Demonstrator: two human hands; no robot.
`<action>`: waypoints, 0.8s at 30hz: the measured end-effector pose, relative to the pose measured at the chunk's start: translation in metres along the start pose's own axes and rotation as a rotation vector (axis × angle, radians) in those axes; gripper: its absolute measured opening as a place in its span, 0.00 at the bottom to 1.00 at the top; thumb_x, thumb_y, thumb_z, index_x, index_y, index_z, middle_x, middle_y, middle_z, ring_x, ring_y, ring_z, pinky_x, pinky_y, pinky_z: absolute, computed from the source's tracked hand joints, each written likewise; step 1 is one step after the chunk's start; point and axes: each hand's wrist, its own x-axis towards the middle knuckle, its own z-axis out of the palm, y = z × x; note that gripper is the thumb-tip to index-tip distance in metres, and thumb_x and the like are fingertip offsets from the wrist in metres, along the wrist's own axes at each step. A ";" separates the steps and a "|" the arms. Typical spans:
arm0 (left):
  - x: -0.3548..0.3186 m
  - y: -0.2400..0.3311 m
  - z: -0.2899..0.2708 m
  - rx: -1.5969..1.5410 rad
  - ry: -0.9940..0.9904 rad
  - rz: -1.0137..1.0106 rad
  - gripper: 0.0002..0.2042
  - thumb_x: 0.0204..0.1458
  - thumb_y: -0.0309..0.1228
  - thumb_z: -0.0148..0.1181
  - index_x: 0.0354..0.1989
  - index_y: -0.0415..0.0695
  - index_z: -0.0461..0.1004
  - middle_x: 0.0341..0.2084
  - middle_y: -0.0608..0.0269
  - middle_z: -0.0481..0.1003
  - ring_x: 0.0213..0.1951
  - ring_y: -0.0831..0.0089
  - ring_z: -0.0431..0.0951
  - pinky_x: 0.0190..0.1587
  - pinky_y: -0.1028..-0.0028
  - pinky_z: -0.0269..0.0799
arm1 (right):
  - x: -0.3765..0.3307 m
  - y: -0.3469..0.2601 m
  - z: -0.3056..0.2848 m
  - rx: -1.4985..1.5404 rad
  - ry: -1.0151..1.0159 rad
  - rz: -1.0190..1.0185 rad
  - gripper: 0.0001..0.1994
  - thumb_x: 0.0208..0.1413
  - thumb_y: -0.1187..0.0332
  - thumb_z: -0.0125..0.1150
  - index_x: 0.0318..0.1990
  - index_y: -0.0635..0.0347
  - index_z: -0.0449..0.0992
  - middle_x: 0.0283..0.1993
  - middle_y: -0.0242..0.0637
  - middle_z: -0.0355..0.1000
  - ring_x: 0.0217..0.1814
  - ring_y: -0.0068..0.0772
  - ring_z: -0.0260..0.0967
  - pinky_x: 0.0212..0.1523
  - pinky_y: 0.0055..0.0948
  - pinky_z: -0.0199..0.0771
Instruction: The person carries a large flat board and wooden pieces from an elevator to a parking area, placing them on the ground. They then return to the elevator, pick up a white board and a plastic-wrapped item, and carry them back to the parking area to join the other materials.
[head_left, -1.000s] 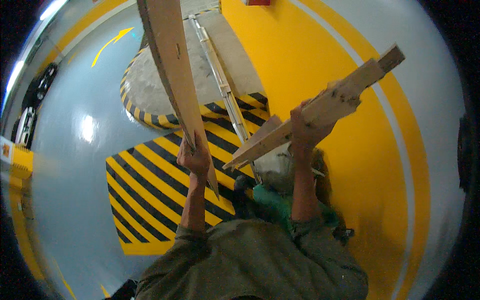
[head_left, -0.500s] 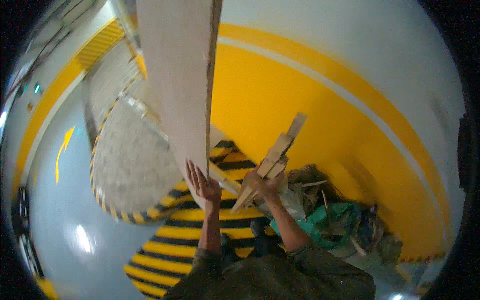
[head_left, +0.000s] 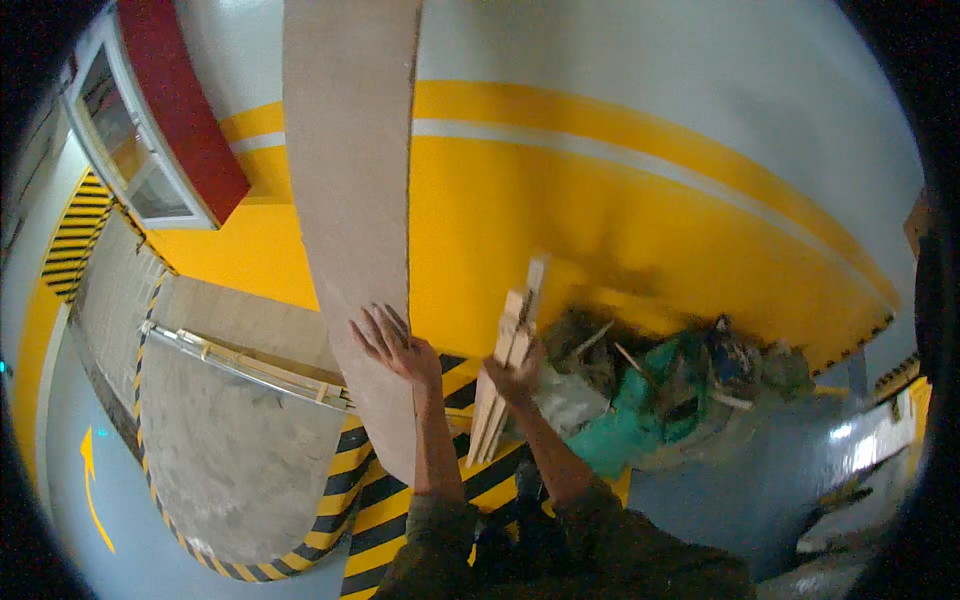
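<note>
My left hand (head_left: 392,345) presses flat, fingers spread, against a large pale board (head_left: 348,180) that stands nearly upright and runs up out of the top of the view. My right hand (head_left: 515,375) grips a bundle of narrow wooden slats (head_left: 505,365), held almost vertical just right of the board. Both forearms rise from the lower edge.
A yellow and white wall (head_left: 640,210) stands close ahead. A heap of debris with green bags (head_left: 640,410) and wood scraps lies at its foot on the right. Black-and-yellow hazard stripes (head_left: 380,500) mark the floor. A curved grey concrete ramp (head_left: 225,440) with a metal rail lies left.
The view has swung toward the wall and the rubbish heap. The board now stands more upright, and the slats in my right hand have turned from slanted to nearly vertical.
</note>
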 end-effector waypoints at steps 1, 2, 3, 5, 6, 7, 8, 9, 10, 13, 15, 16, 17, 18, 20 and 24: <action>0.002 -0.005 0.001 0.053 -0.027 0.020 0.25 0.43 0.16 0.44 0.55 0.39 0.62 0.58 0.51 0.59 0.63 0.46 0.47 0.60 0.52 0.52 | 0.013 -0.021 0.012 -0.052 0.009 0.056 0.40 0.38 0.72 0.68 0.58 0.66 0.48 0.48 0.43 0.63 0.49 0.33 0.63 0.46 0.32 0.68; 0.008 -0.004 0.008 0.086 -0.043 0.044 0.25 0.44 0.17 0.45 0.55 0.39 0.62 0.58 0.51 0.59 0.62 0.46 0.48 0.60 0.52 0.51 | 0.029 -0.026 0.016 -0.086 0.005 0.078 0.41 0.38 0.71 0.68 0.59 0.67 0.48 0.50 0.44 0.61 0.52 0.34 0.61 0.47 0.33 0.67; 0.009 -0.003 0.017 0.109 -0.054 0.064 0.25 0.44 0.18 0.46 0.56 0.40 0.61 0.58 0.51 0.59 0.62 0.46 0.48 0.60 0.51 0.50 | 0.046 -0.028 0.019 -0.125 0.004 0.101 0.41 0.38 0.70 0.68 0.59 0.67 0.48 0.52 0.44 0.60 0.54 0.35 0.60 0.49 0.34 0.65; 0.013 -0.007 0.028 0.209 -0.053 0.024 0.26 0.44 0.20 0.47 0.57 0.41 0.60 0.58 0.50 0.58 0.62 0.46 0.49 0.60 0.51 0.48 | 0.072 -0.005 0.018 -0.157 -0.046 0.121 0.42 0.38 0.68 0.69 0.59 0.69 0.48 0.55 0.47 0.56 0.58 0.37 0.56 0.54 0.35 0.61; 0.009 -0.003 0.035 0.252 -0.064 0.003 0.27 0.44 0.21 0.48 0.57 0.41 0.59 0.59 0.49 0.57 0.62 0.47 0.50 0.60 0.51 0.48 | 0.091 0.022 0.006 -0.265 0.016 -0.012 0.43 0.38 0.67 0.69 0.59 0.69 0.47 0.56 0.48 0.54 0.59 0.39 0.54 0.56 0.36 0.58; 0.002 0.013 0.049 0.270 -0.080 -0.044 0.28 0.44 0.22 0.49 0.58 0.42 0.58 0.59 0.49 0.56 0.61 0.47 0.50 0.59 0.51 0.48 | 0.113 0.055 -0.021 -0.388 0.096 -0.148 0.43 0.38 0.65 0.69 0.59 0.69 0.47 0.58 0.50 0.52 0.60 0.40 0.53 0.58 0.37 0.56; 0.002 0.016 0.057 0.335 -0.075 -0.085 0.28 0.44 0.23 0.50 0.59 0.42 0.57 0.60 0.49 0.55 0.61 0.47 0.50 0.59 0.51 0.48 | 0.126 0.068 -0.023 -0.442 0.129 -0.162 0.44 0.39 0.64 0.69 0.60 0.69 0.46 0.59 0.51 0.51 0.61 0.41 0.51 0.59 0.38 0.54; 0.004 0.011 0.061 0.405 -0.063 -0.123 0.30 0.44 0.24 0.52 0.60 0.43 0.55 0.60 0.48 0.54 0.61 0.47 0.51 0.59 0.51 0.48 | 0.138 0.072 -0.016 -0.494 0.154 -0.175 0.45 0.39 0.63 0.69 0.60 0.70 0.45 0.60 0.52 0.49 0.62 0.42 0.50 0.60 0.39 0.51; 0.004 0.006 0.063 0.408 -0.072 -0.136 0.30 0.44 0.25 0.49 0.60 0.43 0.54 0.61 0.49 0.52 0.62 0.48 0.50 0.59 0.50 0.48 | 0.150 0.074 -0.015 -0.506 0.173 -0.078 0.45 0.40 0.62 0.68 0.61 0.70 0.44 0.61 0.52 0.48 0.62 0.43 0.49 0.61 0.40 0.50; 0.004 -0.006 0.067 0.386 -0.149 -0.177 0.33 0.44 0.28 0.49 0.63 0.45 0.49 0.63 0.49 0.48 0.62 0.48 0.48 0.58 0.48 0.47 | 0.174 0.095 -0.025 -0.448 0.105 -0.045 0.47 0.43 0.59 0.67 0.62 0.69 0.40 0.63 0.54 0.45 0.64 0.45 0.47 0.63 0.42 0.46; 0.005 -0.011 0.057 0.382 -0.216 -0.229 0.38 0.42 0.31 0.57 0.64 0.45 0.46 0.63 0.47 0.45 0.63 0.48 0.45 0.58 0.47 0.44 | 0.180 0.102 -0.015 -0.512 0.090 -0.074 0.47 0.44 0.58 0.66 0.63 0.69 0.38 0.64 0.56 0.44 0.64 0.47 0.46 0.63 0.44 0.46; 0.006 -0.014 0.055 0.398 -0.209 -0.209 0.39 0.42 0.31 0.57 0.64 0.45 0.45 0.64 0.47 0.44 0.63 0.47 0.44 0.58 0.46 0.43 | 0.181 0.105 -0.011 -0.615 0.139 -0.072 0.47 0.45 0.57 0.65 0.63 0.69 0.38 0.63 0.57 0.44 0.64 0.48 0.47 0.62 0.44 0.48; 0.008 -0.020 0.047 0.424 -0.201 -0.190 0.40 0.41 0.32 0.57 0.64 0.45 0.44 0.64 0.46 0.43 0.63 0.47 0.43 0.58 0.46 0.43 | 0.178 0.107 -0.001 -0.716 0.177 -0.066 0.47 0.46 0.57 0.64 0.63 0.69 0.38 0.63 0.58 0.44 0.64 0.48 0.47 0.62 0.45 0.49; 0.005 -0.013 0.048 0.417 -0.212 -0.175 0.41 0.40 0.33 0.57 0.64 0.45 0.43 0.64 0.46 0.42 0.64 0.47 0.42 0.58 0.45 0.42 | 0.185 0.121 -0.016 -0.710 0.199 -0.097 0.47 0.46 0.56 0.64 0.63 0.68 0.37 0.63 0.58 0.45 0.63 0.49 0.48 0.61 0.45 0.51; 0.002 0.001 0.052 0.326 -0.241 -0.139 0.42 0.39 0.36 0.58 0.64 0.46 0.43 0.64 0.45 0.41 0.64 0.46 0.42 0.58 0.45 0.42 | 0.198 0.147 -0.048 -0.702 0.244 -0.148 0.48 0.46 0.56 0.64 0.64 0.67 0.36 0.63 0.59 0.46 0.62 0.51 0.50 0.59 0.45 0.55; 0.004 -0.008 0.044 0.318 -0.239 -0.114 0.42 0.41 0.40 0.58 0.64 0.46 0.43 0.64 0.45 0.40 0.64 0.46 0.42 0.58 0.45 0.41 | 0.188 0.125 -0.032 -0.301 0.158 0.136 0.51 0.40 0.53 0.68 0.64 0.63 0.38 0.62 0.57 0.47 0.61 0.50 0.53 0.57 0.43 0.60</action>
